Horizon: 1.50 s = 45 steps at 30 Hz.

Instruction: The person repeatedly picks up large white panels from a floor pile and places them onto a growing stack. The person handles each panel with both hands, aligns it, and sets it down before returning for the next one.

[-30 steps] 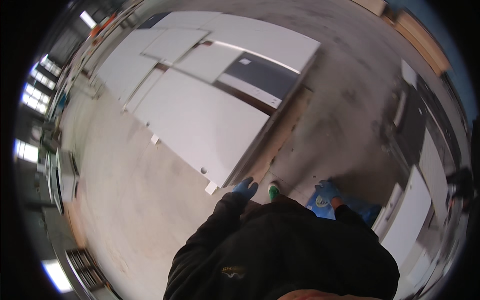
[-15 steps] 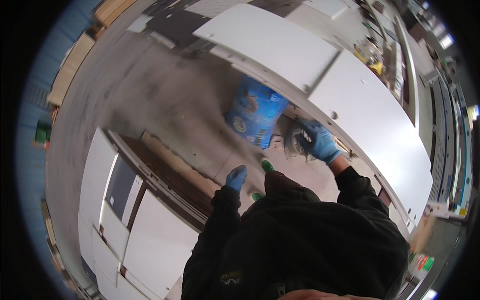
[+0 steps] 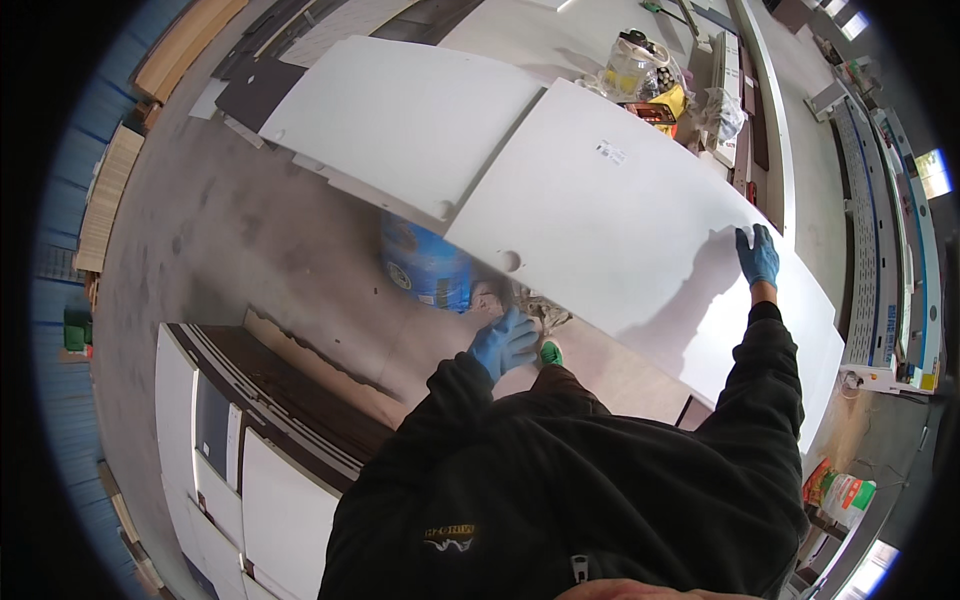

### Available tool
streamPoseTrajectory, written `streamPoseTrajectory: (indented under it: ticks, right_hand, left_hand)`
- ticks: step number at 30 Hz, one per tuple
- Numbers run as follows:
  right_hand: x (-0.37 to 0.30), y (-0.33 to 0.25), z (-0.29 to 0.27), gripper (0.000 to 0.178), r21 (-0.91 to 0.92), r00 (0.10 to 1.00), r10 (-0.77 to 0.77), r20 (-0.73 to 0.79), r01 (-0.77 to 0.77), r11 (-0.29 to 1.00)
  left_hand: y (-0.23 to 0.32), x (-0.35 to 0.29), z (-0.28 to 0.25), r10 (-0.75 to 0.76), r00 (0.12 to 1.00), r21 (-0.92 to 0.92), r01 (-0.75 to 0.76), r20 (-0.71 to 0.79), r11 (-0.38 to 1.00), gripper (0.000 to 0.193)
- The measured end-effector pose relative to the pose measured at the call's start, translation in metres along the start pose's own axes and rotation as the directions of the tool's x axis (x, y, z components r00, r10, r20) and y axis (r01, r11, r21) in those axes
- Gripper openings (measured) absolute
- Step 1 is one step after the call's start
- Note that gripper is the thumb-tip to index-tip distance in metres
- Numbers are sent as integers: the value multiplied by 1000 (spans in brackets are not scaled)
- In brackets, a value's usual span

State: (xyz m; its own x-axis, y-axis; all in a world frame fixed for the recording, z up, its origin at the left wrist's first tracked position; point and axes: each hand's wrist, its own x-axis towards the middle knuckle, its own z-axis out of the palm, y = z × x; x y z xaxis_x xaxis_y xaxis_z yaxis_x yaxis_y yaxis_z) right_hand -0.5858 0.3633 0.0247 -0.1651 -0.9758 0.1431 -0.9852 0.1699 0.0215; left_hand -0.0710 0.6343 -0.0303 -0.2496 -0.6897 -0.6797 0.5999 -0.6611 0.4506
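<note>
A blue glove covers each hand. My right hand point(image 3: 759, 257) reaches far out over a white panel point(image 3: 600, 220) near its far right edge, fingers spread and seemingly resting on the surface. The panel has a round hole by one corner and a small label. My left hand point(image 3: 505, 342) hangs in front of the panel's near edge with its fingers apart, holding nothing. Just beyond it on the floor lie a crumpled pale bag point(image 3: 541, 309) and a blue sack point(image 3: 425, 265), both partly hidden by the panels.
Another white panel point(image 3: 405, 120) adjoins on the left. Behind stand a clear plastic jug point(image 3: 632, 68), a yellow bag point(image 3: 670, 101) and crumpled plastic point(image 3: 722, 113). A stack of white and dark boards point(image 3: 290, 470) is at lower left. A long machine rail point(image 3: 872, 240) runs along the right.
My right hand has risen from the crumpled bag below the panel edge to the panel's far right side. My left hand has moved forward and opened. The view has shifted right.
</note>
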Motion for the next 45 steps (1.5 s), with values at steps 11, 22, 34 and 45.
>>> streamPoseTrajectory:
  ticks: [11, 22, 34, 45]
  right_hand:
    - [122, 97, 36, 59, 132, 919, -266, 292, 237, 963]
    - [130, 81, 32, 55, 281, 884, -351, 309, 268, 922]
    - [157, 57, 52, 58, 194, 844, -358, 399, 304, 933]
    - [111, 161, 62, 61, 177, 929, -93, 358, 31, 984]
  left_hand:
    - [4, 58, 99, 43, 938, 112, -4, -345, 994, 53]
    - [-49, 101, 66, 169, 854, -58, -227, -492, 972, 55]
    - [25, 80, 66, 260, 782, -154, -411, -566, 899, 56]
    - [-75, 83, 108, 62, 927, -9, -71, -370, 997, 59]
